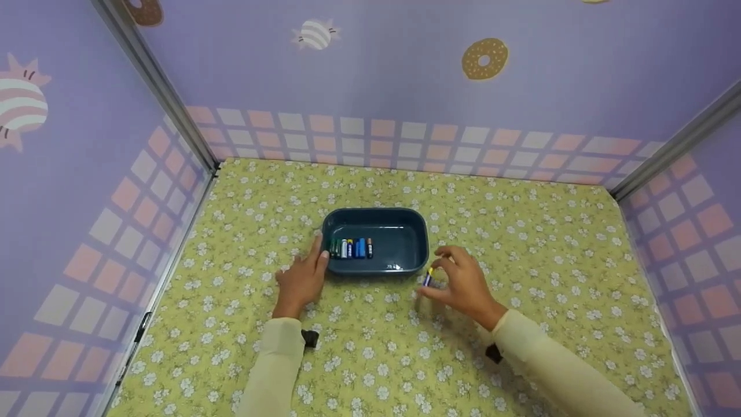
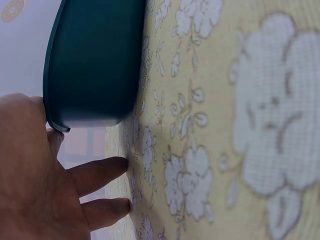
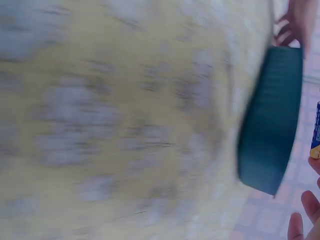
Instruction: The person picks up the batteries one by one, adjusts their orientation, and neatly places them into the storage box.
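Observation:
A dark teal rectangular basin [image 1: 399, 269] stands on the flowered cloth. Several batteries [image 1: 360, 248] lie side by side in its left half, with green, white, blue and dark casings. My left hand [image 1: 302, 281] holds the basin's left rim near the front corner, thumb at the edge. Its other fingers [image 2: 100, 175] spread down against the cloth in the left wrist view. To the right of the basin, my right hand [image 1: 463, 286] pinches a blue battery with a yellow end [image 1: 428, 277] between thumb and fingers, above the cloth. The right wrist view shows this battery only at its edge.
A yellow flowered cloth [image 1: 231, 324] covers the table. Purple walls with checked bands [image 1: 405, 139] stand at the back and both sides, joined by metal posts [image 1: 168, 104] at the corners.

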`<state>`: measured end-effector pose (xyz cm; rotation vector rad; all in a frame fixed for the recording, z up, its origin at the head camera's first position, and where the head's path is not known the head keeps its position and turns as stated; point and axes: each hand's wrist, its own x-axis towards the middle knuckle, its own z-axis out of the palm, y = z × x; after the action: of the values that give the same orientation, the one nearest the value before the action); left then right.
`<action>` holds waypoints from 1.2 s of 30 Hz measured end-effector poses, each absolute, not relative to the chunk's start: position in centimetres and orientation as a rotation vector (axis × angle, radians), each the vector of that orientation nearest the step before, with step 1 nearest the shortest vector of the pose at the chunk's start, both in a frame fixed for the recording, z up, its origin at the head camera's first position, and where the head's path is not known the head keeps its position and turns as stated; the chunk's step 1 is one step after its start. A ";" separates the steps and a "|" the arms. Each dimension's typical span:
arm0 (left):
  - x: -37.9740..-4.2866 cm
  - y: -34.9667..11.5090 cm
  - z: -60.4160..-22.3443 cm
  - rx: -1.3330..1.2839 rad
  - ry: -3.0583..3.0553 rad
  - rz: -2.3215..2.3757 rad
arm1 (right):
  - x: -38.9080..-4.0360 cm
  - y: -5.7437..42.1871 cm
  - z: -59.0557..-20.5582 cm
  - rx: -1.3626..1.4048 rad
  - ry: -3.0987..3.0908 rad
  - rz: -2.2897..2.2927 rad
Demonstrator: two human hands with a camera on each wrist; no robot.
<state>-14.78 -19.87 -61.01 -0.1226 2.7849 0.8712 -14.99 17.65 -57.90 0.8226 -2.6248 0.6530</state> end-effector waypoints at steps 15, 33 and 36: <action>-14.9 -20.1 -61.1 -0.129 2.770 0.908 | -20.4 11.6 -56.0 0.937 -2.617 0.832; -14.7 -20.0 -61.0 -0.130 2.762 0.925 | -24.5 7.6 -57.2 0.965 -2.830 0.753; -14.7 -20.1 -61.2 -0.127 2.766 0.925 | -25.0 7.2 -57.6 0.969 -2.880 0.741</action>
<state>-14.72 -20.06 -61.16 -0.1268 2.7657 0.9252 -24.97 7.21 -57.63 0.9694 -2.8802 0.7414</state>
